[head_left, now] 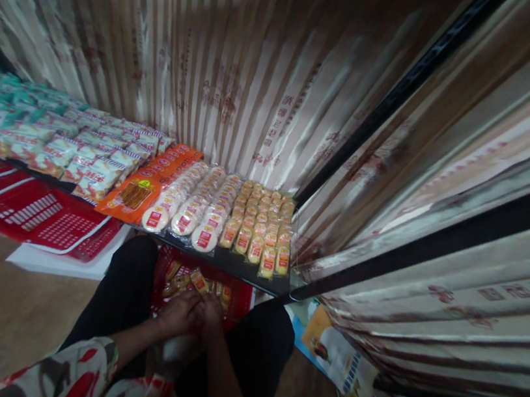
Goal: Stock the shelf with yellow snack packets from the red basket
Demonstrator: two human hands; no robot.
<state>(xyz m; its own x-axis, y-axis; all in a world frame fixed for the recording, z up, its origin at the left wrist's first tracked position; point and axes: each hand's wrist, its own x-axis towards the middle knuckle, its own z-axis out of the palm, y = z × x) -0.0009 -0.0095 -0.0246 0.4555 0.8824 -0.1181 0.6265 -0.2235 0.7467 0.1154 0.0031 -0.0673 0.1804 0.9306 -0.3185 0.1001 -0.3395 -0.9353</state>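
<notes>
I sit low in front of a dark shelf (236, 265) lined with rows of packaged snacks. My left hand (178, 312) and my right hand (210, 314) are pressed together between my knees, over the near edge of a red plastic basket (241, 295) that holds several small yellow snack packs (198, 281). Both hands have curled fingers; what they grip is hidden. Just above, on the shelf, stand rows of small yellow packs (261, 224) and round white packs (195, 205).
Orange packets (140, 191) and green-and-white packets (56, 143) fill the shelf to the left. Red baskets (45, 217) lie on the wooden floor at left. Striped plastic curtain strips (242, 77) hang behind and to the right. A printed bag (339, 357) lies at right.
</notes>
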